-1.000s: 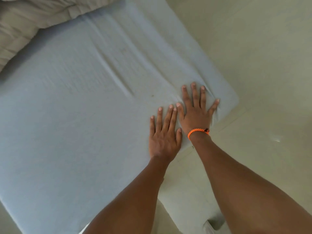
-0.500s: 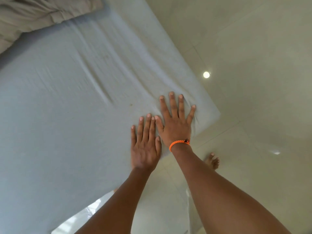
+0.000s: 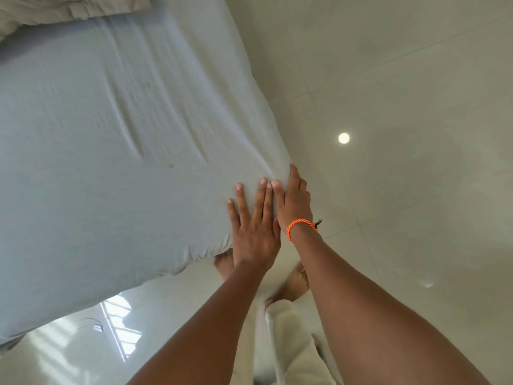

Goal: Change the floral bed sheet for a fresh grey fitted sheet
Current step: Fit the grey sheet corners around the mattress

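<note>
The grey fitted sheet (image 3: 105, 168) covers the mattress, with a few long creases running across it toward the near corner. My left hand (image 3: 254, 218) lies flat on the sheet at that corner, fingers straight. My right hand (image 3: 295, 200), with an orange cord bracelet at the wrist, sits right beside it at the very corner, its fingers bent down over the mattress edge. Whether those fingers pinch the fabric is hidden. No floral sheet is in view.
A crumpled beige blanket or pillow (image 3: 69, 9) lies at the head end, top left. Glossy pale floor tiles (image 3: 402, 107) surround the bed on the right and front. My bare feet (image 3: 297, 282) stand on the floor at the corner.
Both hands have slid toward the mattress corner. My right hand, flat on top before, now hangs over the corner edge. The camera has pulled back and my feet show.
</note>
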Demonstrator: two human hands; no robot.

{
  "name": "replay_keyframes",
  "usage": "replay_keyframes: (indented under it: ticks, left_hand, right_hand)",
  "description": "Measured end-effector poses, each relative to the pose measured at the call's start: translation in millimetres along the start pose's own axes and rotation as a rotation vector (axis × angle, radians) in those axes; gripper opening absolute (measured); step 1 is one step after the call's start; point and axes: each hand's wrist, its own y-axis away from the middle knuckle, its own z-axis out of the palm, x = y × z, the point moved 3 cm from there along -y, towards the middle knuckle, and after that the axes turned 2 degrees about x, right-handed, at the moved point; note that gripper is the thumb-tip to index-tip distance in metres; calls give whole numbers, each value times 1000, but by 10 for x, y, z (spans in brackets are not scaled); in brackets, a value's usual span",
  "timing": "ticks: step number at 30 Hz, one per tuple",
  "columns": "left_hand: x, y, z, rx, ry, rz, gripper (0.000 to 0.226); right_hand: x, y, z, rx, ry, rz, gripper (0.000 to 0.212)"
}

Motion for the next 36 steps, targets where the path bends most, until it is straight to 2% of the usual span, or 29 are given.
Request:
replay_keyframes:
  ticks: [2, 6, 9, 13, 15, 19, 22, 25, 27, 31, 33, 36]
  left_hand:
    - [95, -32, -13, 1, -3, -32, 69]
    - [186, -79, 8, 12, 25, -46, 66]
    - [172, -81, 0, 16, 33, -40, 66]
    - [243, -77, -53, 14, 1, -35, 66]
    - [339, -87, -58, 12, -19, -5, 67]
    - [535, -127, 28, -29, -62, 163, 70]
    - [547, -155, 63, -56, -96, 191, 75]
    - [460, -160, -71, -12, 74, 207, 66]
    - [365, -193, -210, 50, 225, 114, 64]
    - [-31, -443, -491, 163, 356, -164, 61]
    - [-313, -658, -617, 227, 393, -275, 58]
    - [-806, -965, -796, 313, 448, -409, 54]
  right_hand:
    - [36, -69, -34, -33, -71, 49, 57]
    - [301, -257, -70, -80, 0, 162, 38]
    - [349, -256, -127, 86, -294, 178, 20]
    - [363, -318, -313, 106, -179, 41, 19]
    - [431, -346, -395, 165, -93, 21, 19]
    - [494, -313, -345, 220, -134, 168, 20]
    - [458, -325, -324, 223, -134, 308, 19]
    - [413, -333, -335, 164, -169, 395, 16]
    - [333, -341, -367, 126, -155, 415, 16]
    - [-161, -379, -340, 222, -84, 194, 44]
    - [-556, -395, -213, 269, -34, -66, 52]
    - [-1201, -451, 152, 231, 127, -430, 56]
